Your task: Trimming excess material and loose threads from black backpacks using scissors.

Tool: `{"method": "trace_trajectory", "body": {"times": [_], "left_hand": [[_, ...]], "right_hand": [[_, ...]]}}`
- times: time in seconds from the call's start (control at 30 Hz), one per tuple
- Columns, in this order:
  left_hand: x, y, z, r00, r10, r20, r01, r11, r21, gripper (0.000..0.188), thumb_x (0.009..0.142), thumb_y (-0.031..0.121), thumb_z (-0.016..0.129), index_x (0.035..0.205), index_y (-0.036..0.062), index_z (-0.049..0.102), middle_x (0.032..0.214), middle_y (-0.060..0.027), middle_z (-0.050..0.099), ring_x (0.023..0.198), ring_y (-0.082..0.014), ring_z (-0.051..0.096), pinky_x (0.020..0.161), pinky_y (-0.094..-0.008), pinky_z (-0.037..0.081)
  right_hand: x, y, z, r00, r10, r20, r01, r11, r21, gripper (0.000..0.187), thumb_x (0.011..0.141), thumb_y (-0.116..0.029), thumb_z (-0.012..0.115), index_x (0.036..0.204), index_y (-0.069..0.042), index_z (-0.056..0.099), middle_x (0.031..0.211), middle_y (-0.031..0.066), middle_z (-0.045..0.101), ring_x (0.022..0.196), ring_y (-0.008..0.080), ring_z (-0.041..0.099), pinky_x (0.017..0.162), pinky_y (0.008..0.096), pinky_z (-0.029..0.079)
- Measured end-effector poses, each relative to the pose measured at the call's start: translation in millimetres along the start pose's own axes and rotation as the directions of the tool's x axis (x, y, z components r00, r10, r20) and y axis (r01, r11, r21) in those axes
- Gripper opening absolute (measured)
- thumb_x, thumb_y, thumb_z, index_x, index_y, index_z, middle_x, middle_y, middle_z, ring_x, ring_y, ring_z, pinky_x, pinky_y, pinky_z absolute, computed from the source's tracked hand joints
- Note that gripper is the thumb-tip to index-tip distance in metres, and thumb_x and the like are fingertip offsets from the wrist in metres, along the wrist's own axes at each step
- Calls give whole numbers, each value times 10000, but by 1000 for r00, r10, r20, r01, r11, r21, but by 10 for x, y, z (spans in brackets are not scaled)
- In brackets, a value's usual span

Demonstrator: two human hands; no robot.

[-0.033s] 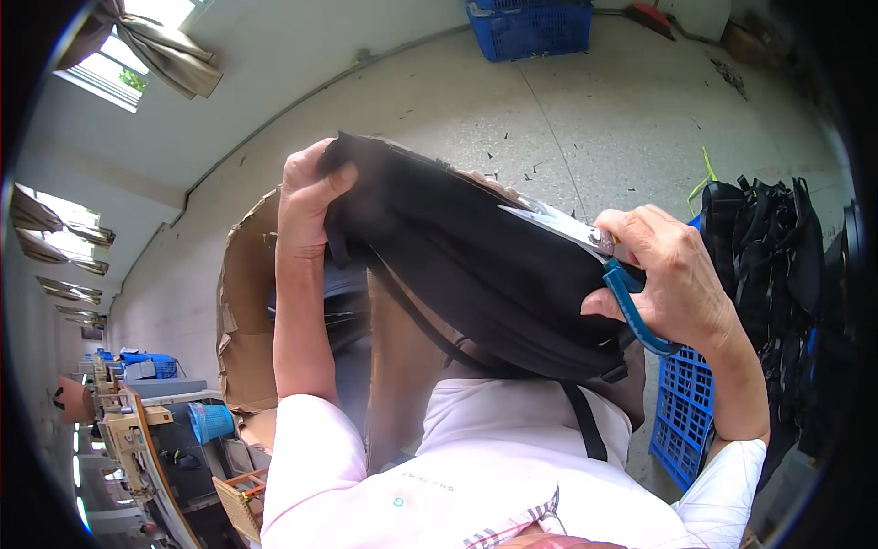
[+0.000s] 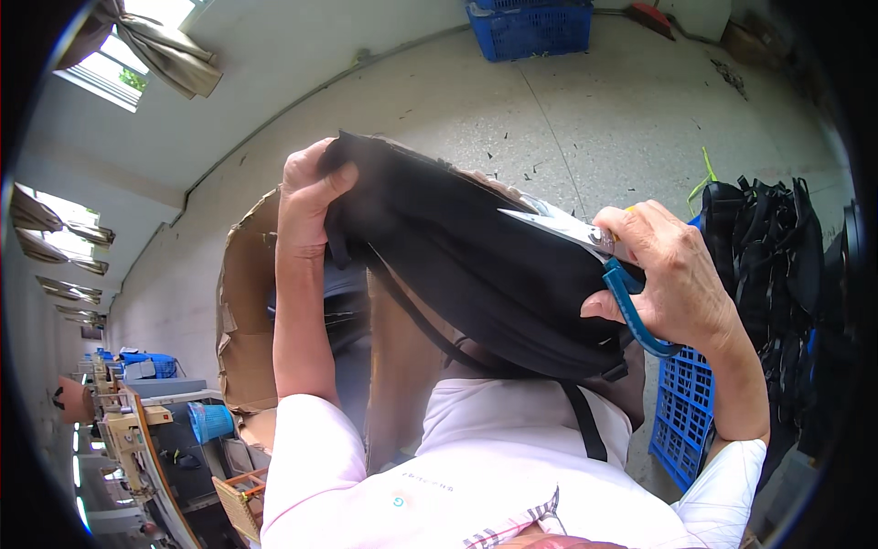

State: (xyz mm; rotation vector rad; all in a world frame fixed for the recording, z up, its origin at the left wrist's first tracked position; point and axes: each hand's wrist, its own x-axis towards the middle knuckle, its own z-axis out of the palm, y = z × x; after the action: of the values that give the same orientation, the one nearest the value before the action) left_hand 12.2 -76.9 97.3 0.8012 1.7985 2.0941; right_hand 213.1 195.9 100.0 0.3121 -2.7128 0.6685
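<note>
A black fabric bag with straps (image 2: 457,247), seemingly a backpack, is stretched across in front of my body. My left hand (image 2: 315,178) is closed on its upper left corner, thumb on the near face. In my right hand (image 2: 672,261) is a pair of scissors (image 2: 585,233) with pale metal blades and a teal handle. Fingers wrap the handle, and the thumb shows below beside the teal loop. The blades point left along the bag's upper right edge; whether they touch the cloth I cannot tell. A loose black strap hangs below the bag toward my lap.
An open cardboard box (image 2: 247,311) with dark items stands below my left forearm. On the right, a pile of black bags (image 2: 768,247) lies near a blue crate (image 2: 681,412). Another blue crate (image 2: 530,32) sits by the far wall. Dark scraps dot the floor (image 2: 476,101).
</note>
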Motion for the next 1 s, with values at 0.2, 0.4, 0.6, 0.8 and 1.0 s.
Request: {"method": "trace_trajectory", "body": {"times": [0.2,0.4,0.6,0.8,1.0], "left_hand": [[12,-16,21,1000,7,13,-6,1000,-12,255,690,95,699,892,-34,613,792,-55,619,696,-124,572,644,-220,456],[38,-101,-28,1000,-11,17,11,1000,-22,258,693,84,687,907,-38,609,808,-52,618,710,-116,568,646,-217,453],[57,-63,7,999,-26,18,26,1000,13,247,693,81,682,895,-40,609,799,-48,613,702,-111,563,641,-212,446],[12,15,90,999,16,30,-17,999,29,251,693,93,692,887,-42,608,794,-43,612,701,-105,560,642,-209,444],[5,-14,130,1000,7,27,-7,1000,14,237,701,79,681,891,-42,607,792,-36,607,701,-98,555,644,-205,441]], "right_hand": [[27,30,38,999,30,39,-29,999,-29,610,618,-556,694,881,-23,558,636,97,503,580,216,521,524,318,429],[-5,50,92,1000,16,3,-16,999,-40,552,643,-506,696,854,-17,550,611,90,511,566,216,522,516,314,430],[-21,53,70,1000,-8,-23,6,998,-69,507,637,-457,721,837,-27,540,621,86,527,567,224,523,524,324,432],[132,-57,-51,997,39,71,-32,996,-85,490,600,-390,767,854,-42,536,683,103,553,642,231,545,574,348,439],[58,74,55,1000,-6,3,6,997,-80,454,596,-336,774,850,-46,533,660,107,546,619,250,545,569,351,442]]}}
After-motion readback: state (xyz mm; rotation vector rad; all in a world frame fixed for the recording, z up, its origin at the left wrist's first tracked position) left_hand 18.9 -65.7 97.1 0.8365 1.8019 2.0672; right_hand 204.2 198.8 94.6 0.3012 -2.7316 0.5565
